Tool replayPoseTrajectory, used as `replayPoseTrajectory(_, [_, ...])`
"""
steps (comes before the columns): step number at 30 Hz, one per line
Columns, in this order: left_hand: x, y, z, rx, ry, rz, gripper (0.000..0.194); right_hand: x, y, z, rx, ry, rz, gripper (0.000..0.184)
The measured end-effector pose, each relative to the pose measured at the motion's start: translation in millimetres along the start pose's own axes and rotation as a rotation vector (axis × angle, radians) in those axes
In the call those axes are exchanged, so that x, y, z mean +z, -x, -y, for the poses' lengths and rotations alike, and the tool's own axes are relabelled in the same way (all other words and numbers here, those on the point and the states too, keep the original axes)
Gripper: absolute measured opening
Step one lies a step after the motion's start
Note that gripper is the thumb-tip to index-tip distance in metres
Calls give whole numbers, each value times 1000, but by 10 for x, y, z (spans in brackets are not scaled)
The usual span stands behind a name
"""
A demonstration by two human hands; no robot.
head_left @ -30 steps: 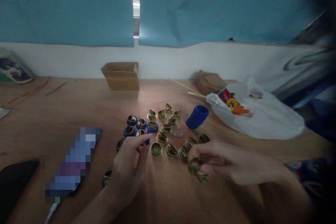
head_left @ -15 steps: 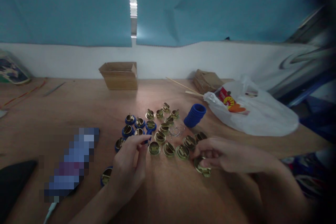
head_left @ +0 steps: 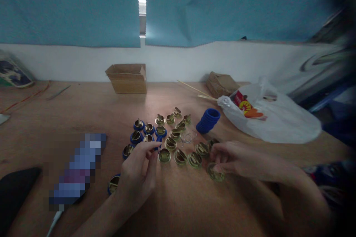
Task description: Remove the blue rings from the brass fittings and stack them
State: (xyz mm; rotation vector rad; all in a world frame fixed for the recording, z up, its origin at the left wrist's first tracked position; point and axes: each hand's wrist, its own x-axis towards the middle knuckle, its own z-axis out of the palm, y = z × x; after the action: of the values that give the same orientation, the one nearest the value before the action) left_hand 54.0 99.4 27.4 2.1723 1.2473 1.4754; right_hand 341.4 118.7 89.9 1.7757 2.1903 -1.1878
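My left hand pinches a blue ring between thumb and forefinger, above the near side of a group of brass-coloured round fittings. The ring is seen nearly edge-on. In my right hand, thumb and fingers grip another brass round fitting, tilted and blurred, just above the wooden table. Several fittings with blue rings round their bases sit to the left. One more blue-ringed fitting lies beside my left wrist, partly hidden by it. Several fittings without rings stand between my hands.
A stack of blue rings leans behind the fittings, near thin wire loops. At the back are an open cardboard box and a brown package. A white plastic bag lies right; a phone with a cable lies left.
My right hand has turned the brass fitting, so its flat round face now shows more. My left hand keeps its pinch on the blue ring, almost unmoved. The view has shifted slightly.
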Motion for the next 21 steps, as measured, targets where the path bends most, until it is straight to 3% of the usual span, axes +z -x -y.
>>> replayPoseTrajectory(16, [3,8,10,9,7,-4,27,45,-62,-24,-36,95,-149,17])
replayPoseTrajectory(21, [1,-33,-31,-178,154,13,24,57,-73,-68,-60,89,-175,19])
